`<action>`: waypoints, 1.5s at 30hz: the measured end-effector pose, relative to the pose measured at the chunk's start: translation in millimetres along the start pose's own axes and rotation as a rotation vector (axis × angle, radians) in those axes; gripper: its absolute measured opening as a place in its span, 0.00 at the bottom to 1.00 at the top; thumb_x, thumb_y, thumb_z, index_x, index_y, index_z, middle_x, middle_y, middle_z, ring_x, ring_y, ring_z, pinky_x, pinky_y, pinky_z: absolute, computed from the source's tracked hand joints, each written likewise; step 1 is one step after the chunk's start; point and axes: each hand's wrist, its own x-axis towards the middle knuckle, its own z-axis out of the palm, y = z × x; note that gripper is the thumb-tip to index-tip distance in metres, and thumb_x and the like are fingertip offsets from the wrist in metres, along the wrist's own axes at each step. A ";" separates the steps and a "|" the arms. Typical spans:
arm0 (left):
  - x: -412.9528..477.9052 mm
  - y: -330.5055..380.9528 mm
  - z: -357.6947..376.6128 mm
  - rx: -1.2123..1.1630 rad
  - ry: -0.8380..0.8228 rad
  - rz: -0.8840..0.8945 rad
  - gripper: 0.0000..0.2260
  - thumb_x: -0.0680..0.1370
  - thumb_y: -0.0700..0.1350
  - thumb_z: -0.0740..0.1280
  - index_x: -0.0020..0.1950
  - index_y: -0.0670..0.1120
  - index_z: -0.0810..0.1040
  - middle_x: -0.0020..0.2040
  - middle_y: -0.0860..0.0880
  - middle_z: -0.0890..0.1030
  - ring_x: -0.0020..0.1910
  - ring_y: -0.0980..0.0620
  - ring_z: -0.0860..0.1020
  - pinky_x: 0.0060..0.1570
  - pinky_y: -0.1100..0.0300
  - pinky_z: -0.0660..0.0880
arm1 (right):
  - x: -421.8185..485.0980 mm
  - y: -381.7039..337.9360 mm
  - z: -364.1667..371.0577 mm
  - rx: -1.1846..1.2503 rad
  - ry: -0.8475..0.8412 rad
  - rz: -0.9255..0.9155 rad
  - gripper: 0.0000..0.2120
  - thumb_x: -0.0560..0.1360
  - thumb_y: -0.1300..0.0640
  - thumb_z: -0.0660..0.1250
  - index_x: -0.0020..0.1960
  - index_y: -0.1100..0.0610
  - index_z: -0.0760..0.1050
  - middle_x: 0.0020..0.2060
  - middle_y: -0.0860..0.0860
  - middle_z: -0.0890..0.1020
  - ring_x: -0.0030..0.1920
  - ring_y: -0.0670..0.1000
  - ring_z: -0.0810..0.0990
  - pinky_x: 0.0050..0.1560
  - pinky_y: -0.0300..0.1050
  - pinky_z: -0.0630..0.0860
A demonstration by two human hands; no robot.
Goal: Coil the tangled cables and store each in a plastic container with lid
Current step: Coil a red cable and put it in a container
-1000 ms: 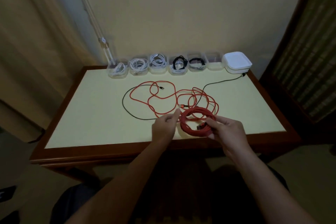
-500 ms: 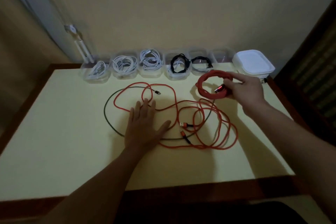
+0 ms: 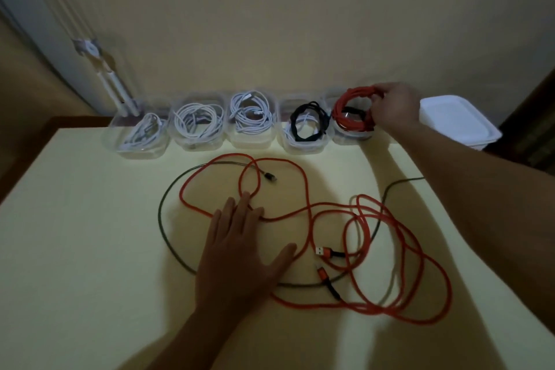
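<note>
Storing step: the right hand [image 3: 393,108] has its fingers curled round the coiled red cable [image 3: 351,119], holding it tilted at the mouth of a clear plastic container [image 3: 350,139] just below them. The left hand [image 3: 240,249] lies flat, fingers straight, on the loose red cable [image 3: 390,249] on the table [image 3: 90,219]. Next, I judge, the coil must settle inside and take a lid from the white stack of lids [image 3: 459,120] to the right of those fingers.

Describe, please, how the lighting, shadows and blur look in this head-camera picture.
Head view: dim, warm light with no glare; the right hand and red coil are smeared by motion, as is the left edge of the table; the left hand and loose red cable look sharper; the right arm casts a soft shadow across the table; the wide lens slants the wall pipe.
</note>
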 end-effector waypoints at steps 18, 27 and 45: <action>-0.7 2.3 1.9 0.006 0.004 -0.005 0.36 0.74 0.73 0.56 0.72 0.51 0.72 0.80 0.49 0.62 0.80 0.47 0.57 0.78 0.52 0.50 | 4.6 14.8 40.8 -0.310 -0.277 -0.168 0.42 0.75 0.33 0.64 0.76 0.62 0.61 0.72 0.61 0.70 0.71 0.63 0.69 0.70 0.61 0.69; -1.0 3.1 -0.3 0.009 -0.008 -0.008 0.34 0.74 0.72 0.57 0.71 0.50 0.73 0.79 0.48 0.64 0.79 0.47 0.60 0.77 0.54 0.48 | 4.2 8.5 28.9 -0.181 -0.016 -0.206 0.24 0.78 0.57 0.71 0.72 0.61 0.71 0.62 0.62 0.79 0.63 0.61 0.76 0.64 0.50 0.69; 0.8 0.3 4.3 0.003 -0.009 -0.009 0.33 0.73 0.70 0.58 0.70 0.50 0.74 0.78 0.48 0.65 0.78 0.45 0.62 0.77 0.52 0.51 | 23.8 -3.3 9.6 -0.051 0.076 -0.011 0.14 0.77 0.58 0.68 0.61 0.53 0.83 0.58 0.58 0.84 0.58 0.56 0.82 0.64 0.45 0.76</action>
